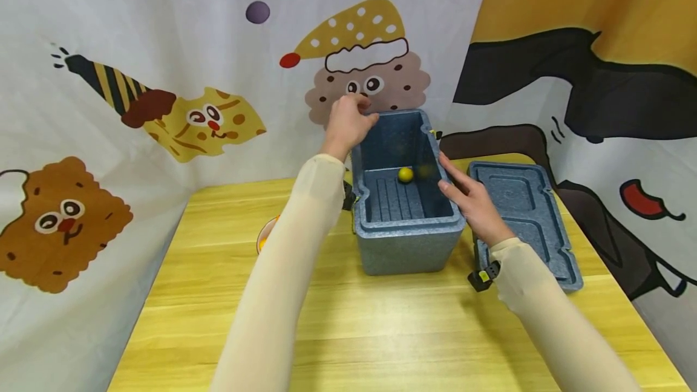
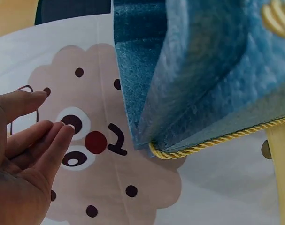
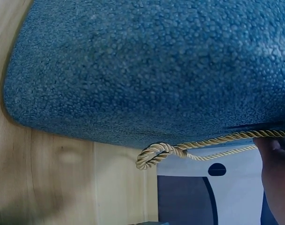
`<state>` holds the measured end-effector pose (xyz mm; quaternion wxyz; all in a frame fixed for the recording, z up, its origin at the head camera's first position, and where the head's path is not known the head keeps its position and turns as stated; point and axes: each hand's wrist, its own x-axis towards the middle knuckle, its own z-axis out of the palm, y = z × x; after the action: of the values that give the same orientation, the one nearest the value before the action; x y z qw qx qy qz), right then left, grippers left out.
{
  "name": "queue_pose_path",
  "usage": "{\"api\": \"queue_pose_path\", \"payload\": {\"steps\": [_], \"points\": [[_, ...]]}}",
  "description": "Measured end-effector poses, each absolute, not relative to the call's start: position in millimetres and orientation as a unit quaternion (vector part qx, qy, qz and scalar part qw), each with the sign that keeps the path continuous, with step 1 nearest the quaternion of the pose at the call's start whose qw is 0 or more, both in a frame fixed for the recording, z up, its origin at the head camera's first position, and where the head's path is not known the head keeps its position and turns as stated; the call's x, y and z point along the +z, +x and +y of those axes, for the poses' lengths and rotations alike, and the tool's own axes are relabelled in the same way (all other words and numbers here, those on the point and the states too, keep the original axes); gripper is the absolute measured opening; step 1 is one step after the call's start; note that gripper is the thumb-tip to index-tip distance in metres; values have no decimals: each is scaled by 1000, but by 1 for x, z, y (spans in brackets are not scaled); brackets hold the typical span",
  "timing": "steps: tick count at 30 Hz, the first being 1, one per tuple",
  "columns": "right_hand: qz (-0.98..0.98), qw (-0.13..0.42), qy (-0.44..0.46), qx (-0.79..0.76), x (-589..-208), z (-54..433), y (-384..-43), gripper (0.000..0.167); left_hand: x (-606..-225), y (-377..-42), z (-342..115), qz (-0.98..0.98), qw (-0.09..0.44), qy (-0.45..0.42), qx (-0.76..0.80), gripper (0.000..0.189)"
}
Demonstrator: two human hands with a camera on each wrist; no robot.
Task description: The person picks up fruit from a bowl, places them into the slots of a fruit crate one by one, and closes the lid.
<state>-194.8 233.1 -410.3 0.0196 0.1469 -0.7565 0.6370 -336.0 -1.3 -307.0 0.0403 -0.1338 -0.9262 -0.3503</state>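
A grey-blue foam box (image 1: 405, 228) stands uncovered on the table, with a small yellow ball (image 1: 405, 175) on its ribbed floor. Above the box's far left rim is my left hand (image 1: 347, 123). Its thumb and bent fingers are apart with nothing between them in the left wrist view. My right hand (image 1: 475, 203) rests along the box's right side, fingers extended near the rim. A twisted gold cord (image 3: 227, 137) runs along that side, and part of the right hand (image 3: 279, 173) shows beside it. Whether those fingers touch the cord, I cannot tell.
The matching box lid (image 1: 525, 222) lies on the wooden table (image 1: 381, 331), right of the box. A bowl (image 1: 262, 236) with orange pieces is mostly hidden behind the left sleeve. A curtain printed with cartoon figures (image 1: 204, 117) hangs behind the table.
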Motion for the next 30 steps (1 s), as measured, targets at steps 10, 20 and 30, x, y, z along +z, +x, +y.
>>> {"api": "queue_pose_path", "payload": {"steps": [10, 20, 30], "points": [[-751, 29, 161, 640, -408, 235, -197, 55, -297, -312, -7, -894, 74, -190, -398, 34], [-751, 29, 157, 640, -405, 236, -199, 56, -308, -296, -38, -827, 134, -223, -498, 27], [-751, 19, 143, 645, -409, 233, -195, 56, -334, -280, -67, -784, 168, -222, -555, 21]]}}
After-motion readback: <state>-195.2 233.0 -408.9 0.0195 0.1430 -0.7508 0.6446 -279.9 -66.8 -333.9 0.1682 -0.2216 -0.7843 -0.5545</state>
